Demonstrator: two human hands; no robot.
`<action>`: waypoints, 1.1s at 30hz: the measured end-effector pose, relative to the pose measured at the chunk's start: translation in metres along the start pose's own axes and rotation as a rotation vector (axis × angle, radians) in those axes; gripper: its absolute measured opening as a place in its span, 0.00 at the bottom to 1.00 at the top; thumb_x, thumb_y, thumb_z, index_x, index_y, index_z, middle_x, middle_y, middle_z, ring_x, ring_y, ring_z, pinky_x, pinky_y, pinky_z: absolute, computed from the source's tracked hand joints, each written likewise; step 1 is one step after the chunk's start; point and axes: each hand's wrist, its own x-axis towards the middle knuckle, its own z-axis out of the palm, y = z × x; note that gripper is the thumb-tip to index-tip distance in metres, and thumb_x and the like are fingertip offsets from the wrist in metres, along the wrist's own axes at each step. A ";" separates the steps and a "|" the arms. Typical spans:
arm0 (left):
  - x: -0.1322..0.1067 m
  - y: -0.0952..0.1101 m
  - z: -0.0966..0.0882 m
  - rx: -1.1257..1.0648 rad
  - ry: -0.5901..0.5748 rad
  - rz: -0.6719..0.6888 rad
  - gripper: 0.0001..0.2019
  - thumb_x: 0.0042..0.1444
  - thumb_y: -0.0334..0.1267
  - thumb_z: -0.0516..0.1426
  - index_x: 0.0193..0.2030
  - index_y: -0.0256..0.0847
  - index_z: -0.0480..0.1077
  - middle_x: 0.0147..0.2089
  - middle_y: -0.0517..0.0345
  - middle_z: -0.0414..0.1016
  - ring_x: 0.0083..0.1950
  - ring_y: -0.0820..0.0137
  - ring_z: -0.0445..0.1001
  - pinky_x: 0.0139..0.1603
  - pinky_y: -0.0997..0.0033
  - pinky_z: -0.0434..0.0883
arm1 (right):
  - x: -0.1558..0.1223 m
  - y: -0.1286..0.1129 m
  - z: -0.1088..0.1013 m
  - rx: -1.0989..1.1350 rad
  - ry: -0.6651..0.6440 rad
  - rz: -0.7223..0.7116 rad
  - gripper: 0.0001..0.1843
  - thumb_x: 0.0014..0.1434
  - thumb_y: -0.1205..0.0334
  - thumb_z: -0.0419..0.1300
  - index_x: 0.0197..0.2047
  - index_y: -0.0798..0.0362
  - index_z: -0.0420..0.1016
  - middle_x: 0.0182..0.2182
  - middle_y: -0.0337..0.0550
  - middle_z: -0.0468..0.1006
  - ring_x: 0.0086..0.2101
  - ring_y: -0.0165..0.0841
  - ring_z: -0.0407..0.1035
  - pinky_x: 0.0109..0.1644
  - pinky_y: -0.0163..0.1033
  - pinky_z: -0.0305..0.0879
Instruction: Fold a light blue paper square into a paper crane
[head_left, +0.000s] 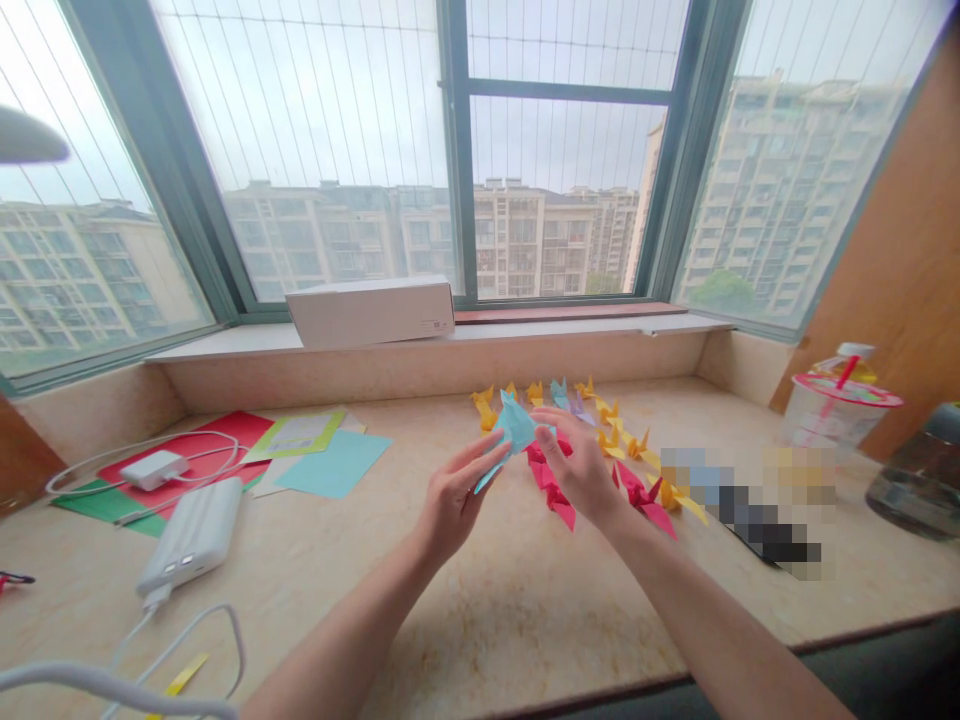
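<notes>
A light blue origami crane (516, 420) is held up between my two hands over the counter. Fingers of my left hand (459, 492) pinch its left, lower side. My right hand (576, 455) grips its right side with thumb and fingers. Behind and below my right hand lie red paper cranes (556, 492), partly hidden by it. Another red crane (646, 497) sits to the right of my right wrist. Yellow cranes (610, 437) spread out beyond my hands, with a pale blue crane (559, 392) and a lilac crane (581, 408) among them.
On the left lie coloured paper sheets (337, 462), a white charger (155, 468), a white power bank (193, 530) and loose cables (97, 680). A white box (371, 312) stands on the window ledge. At right are a plastic cup (832, 415), a dark glass container (919, 480) and a blurred-out object (750, 515).
</notes>
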 end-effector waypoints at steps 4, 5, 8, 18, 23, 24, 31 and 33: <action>-0.002 -0.005 0.000 0.058 -0.064 0.088 0.20 0.65 0.30 0.51 0.60 0.49 0.70 0.65 0.48 0.68 0.62 0.63 0.71 0.61 0.60 0.69 | -0.004 -0.002 0.004 0.106 -0.204 0.099 0.18 0.59 0.45 0.61 0.39 0.51 0.80 0.35 0.44 0.81 0.37 0.41 0.74 0.43 0.43 0.69; -0.002 -0.005 -0.001 0.060 -0.048 0.089 0.20 0.65 0.30 0.51 0.61 0.49 0.69 0.64 0.48 0.68 0.62 0.63 0.70 0.61 0.60 0.69 | -0.004 -0.001 0.004 0.141 -0.208 0.130 0.18 0.58 0.45 0.62 0.39 0.51 0.80 0.33 0.44 0.81 0.36 0.40 0.74 0.42 0.42 0.70; 0.000 -0.003 0.000 0.049 0.017 0.046 0.19 0.66 0.32 0.50 0.62 0.46 0.68 0.62 0.47 0.70 0.62 0.63 0.70 0.61 0.61 0.68 | -0.003 0.001 0.006 0.273 -0.176 0.186 0.18 0.57 0.46 0.63 0.40 0.52 0.77 0.33 0.43 0.80 0.34 0.37 0.73 0.41 0.41 0.69; 0.007 0.003 0.001 -0.162 0.153 -0.356 0.22 0.66 0.51 0.48 0.40 0.37 0.78 0.36 0.50 0.81 0.39 0.64 0.78 0.48 0.65 0.72 | -0.008 -0.004 0.005 0.479 -0.065 0.213 0.15 0.60 0.46 0.60 0.41 0.47 0.65 0.30 0.38 0.74 0.30 0.33 0.70 0.34 0.36 0.68; 0.010 0.012 0.004 -0.472 -0.015 -0.373 0.23 0.60 0.56 0.54 0.45 0.37 0.77 0.44 0.47 0.80 0.48 0.59 0.76 0.52 0.62 0.70 | -0.012 -0.009 0.009 0.521 -0.179 0.195 0.14 0.61 0.48 0.60 0.43 0.45 0.64 0.36 0.41 0.77 0.36 0.35 0.73 0.41 0.39 0.70; 0.010 0.013 0.005 -0.518 -0.050 -0.390 0.24 0.59 0.56 0.56 0.46 0.37 0.77 0.43 0.47 0.80 0.48 0.58 0.76 0.51 0.62 0.71 | -0.013 -0.011 0.010 0.526 -0.218 0.196 0.14 0.61 0.48 0.60 0.44 0.45 0.64 0.38 0.42 0.78 0.39 0.37 0.74 0.42 0.41 0.71; 0.012 0.010 0.008 -0.560 -0.065 -0.472 0.23 0.55 0.55 0.60 0.43 0.35 0.77 0.38 0.48 0.81 0.44 0.57 0.77 0.44 0.63 0.72 | -0.016 -0.016 0.011 0.569 -0.289 0.191 0.11 0.60 0.51 0.61 0.41 0.45 0.66 0.44 0.44 0.80 0.45 0.39 0.74 0.46 0.45 0.71; 0.012 0.010 0.007 -0.547 -0.107 -0.490 0.24 0.56 0.57 0.58 0.42 0.34 0.78 0.36 0.48 0.81 0.43 0.57 0.77 0.44 0.64 0.72 | -0.015 -0.015 0.010 0.564 -0.303 0.184 0.10 0.60 0.51 0.61 0.39 0.46 0.66 0.44 0.45 0.80 0.46 0.40 0.73 0.46 0.45 0.71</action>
